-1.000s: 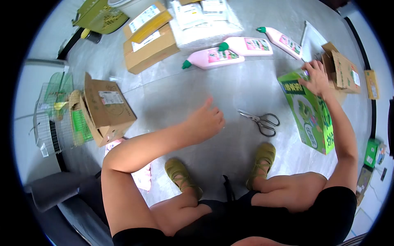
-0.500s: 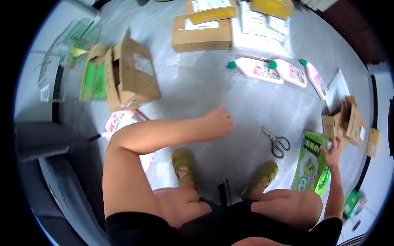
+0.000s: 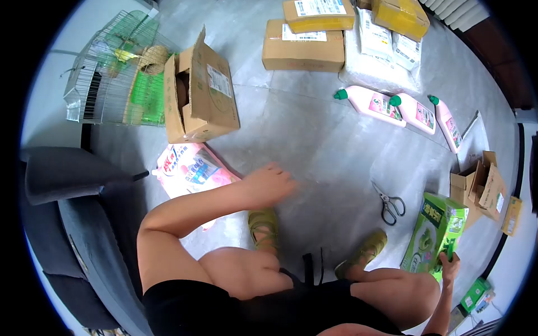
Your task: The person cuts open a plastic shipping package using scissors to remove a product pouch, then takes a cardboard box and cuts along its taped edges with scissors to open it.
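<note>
My right hand (image 3: 449,266) is at the right side of the green box (image 3: 428,235), its fingers bent against the box's edge. The box rests on the floor beside my right foot. My left hand (image 3: 272,183) hovers over the floor, blurred, near a pink and white pouch (image 3: 196,171). Whether its fingers are apart cannot be made out. Black-handled scissors (image 3: 389,204) lie left of the green box. Three pink bottles with green caps (image 3: 376,105) lie farther off.
An open carton (image 3: 216,92) stands at left beside a wire cage (image 3: 106,84). Taped parcels (image 3: 302,47) and white packages (image 3: 381,67) lie at the back. A torn carton (image 3: 487,187) is at right. A dark sofa (image 3: 73,224) is at left.
The view has turned right, so the floor items appear shifted. My right hand has moved from the green box's top end down along its side. My left hand has moved nearer the pouch.
</note>
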Demonstrator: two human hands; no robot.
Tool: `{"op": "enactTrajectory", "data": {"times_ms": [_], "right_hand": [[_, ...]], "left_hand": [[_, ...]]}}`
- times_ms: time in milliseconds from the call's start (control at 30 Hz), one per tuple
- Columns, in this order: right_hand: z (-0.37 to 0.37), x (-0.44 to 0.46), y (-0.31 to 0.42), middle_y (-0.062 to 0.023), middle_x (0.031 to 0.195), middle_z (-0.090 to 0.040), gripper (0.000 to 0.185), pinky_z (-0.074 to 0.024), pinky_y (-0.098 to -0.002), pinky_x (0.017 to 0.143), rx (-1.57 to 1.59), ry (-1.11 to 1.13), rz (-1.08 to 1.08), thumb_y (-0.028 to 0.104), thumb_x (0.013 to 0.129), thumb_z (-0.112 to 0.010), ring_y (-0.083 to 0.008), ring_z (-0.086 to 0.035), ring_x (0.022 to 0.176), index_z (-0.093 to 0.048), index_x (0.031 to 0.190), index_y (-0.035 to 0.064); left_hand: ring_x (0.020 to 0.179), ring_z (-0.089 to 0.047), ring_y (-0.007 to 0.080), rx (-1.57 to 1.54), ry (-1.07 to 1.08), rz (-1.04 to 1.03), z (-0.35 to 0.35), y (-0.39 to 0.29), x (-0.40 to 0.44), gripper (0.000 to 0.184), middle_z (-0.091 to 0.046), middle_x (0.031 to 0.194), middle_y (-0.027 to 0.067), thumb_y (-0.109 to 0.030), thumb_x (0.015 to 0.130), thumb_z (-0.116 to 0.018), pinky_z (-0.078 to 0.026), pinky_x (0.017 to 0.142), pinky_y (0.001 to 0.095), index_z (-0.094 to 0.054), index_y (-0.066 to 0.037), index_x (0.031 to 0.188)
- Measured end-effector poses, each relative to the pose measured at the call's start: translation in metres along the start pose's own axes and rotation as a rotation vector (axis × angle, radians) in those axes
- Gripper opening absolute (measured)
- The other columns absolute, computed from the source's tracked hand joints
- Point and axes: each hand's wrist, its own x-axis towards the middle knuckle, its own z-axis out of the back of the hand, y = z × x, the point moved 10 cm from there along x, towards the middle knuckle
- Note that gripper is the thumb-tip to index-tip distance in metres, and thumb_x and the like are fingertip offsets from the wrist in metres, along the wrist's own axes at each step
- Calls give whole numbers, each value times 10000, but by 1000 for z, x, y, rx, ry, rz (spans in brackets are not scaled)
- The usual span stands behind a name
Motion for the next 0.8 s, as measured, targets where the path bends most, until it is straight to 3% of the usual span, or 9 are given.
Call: {"op": "enactTrajectory", "data": {"times_ms": [67,167,267,333,400,467,567,633,800], "right_hand": [[6,-8,48,-43,604,-457,339,-348,-359,535,-24,-4,55,237,802,-726,-142,-382,594,-516,695,-7],[17,-2,93,-38,593,-432,332,-335,-357,526,-3,33,42,220,817,-701,-133,-377,594,-500,686,-10],[29,-12,177,-56,570,-451,250,-349,-334,517,16,76,112,152,817,-671,-104,-386,576,-538,716,-33],[27,-22,229,-86,571,-473,200,-372,-330,523,33,183,161,106,810,-670,-115,-398,543,-556,730,-38],[12,-31,279,-90,570,-471,206,-368,-339,511,0,265,367,91,790,-693,-151,-426,518,-548,704,-29],[-10,-39,333,-118,585,-499,195,-387,-359,512,-47,324,641,71,764,-723,-218,-478,508,-564,699,-20],[-50,-49,419,-155,633,-561,177,-440,-394,543,-93,416,906,74,730,-773,-329,-556,555,-613,712,0],[-80,-49,462,-150,636,-561,195,-449,-394,549,28,470,963,89,716,-791,-328,-570,573,-613,702,11],[-136,-63,558,-156,709,-612,203,-490,-423,615,10,607,1192,72,692,-787,-355,-616,667,-597,680,1]], "left_hand": [[937,-630,275,-94,96,83,5,4,-16,287,-628,926,89,-207,803,-650,-455,880,400,-612,-98,1066],[902,-620,292,-229,37,283,14,23,-39,311,-621,918,102,-155,769,-685,-481,819,400,-605,-78,1060],[843,-607,290,64,-719,408,92,47,-100,297,-616,903,111,-106,766,-694,-491,769,417,-589,-43,1038],[964,-583,292,33,-1093,717,132,78,-164,253,-600,1017,126,-130,843,-668,-458,834,398,-557,-15,1040],[1044,-531,335,213,-1247,1024,157,115,-210,426,-563,1115,186,-172,788,-733,-436,888,434,-532,16,1114],[1153,-471,369,342,-1092,1173,149,172,-229,677,-482,1260,229,-322,744,-786,-388,985,448,-477,23,1238],[1245,-435,396,-41,-1027,1402,110,246,-248,962,-437,1325,272,-512,666,-807,-380,1040,451,-414,45,1345],[1298,-401,397,-267,-978,1408,87,266,-246,1076,-402,1367,296,-556,631,-814,-353,1081,434,-361,54,1393],[1243,-474,390,-346,-936,1294,72,268,-249,1004,-451,1343,292,-465,664,-816,-389,1050,431,-359,8,1422]]}}
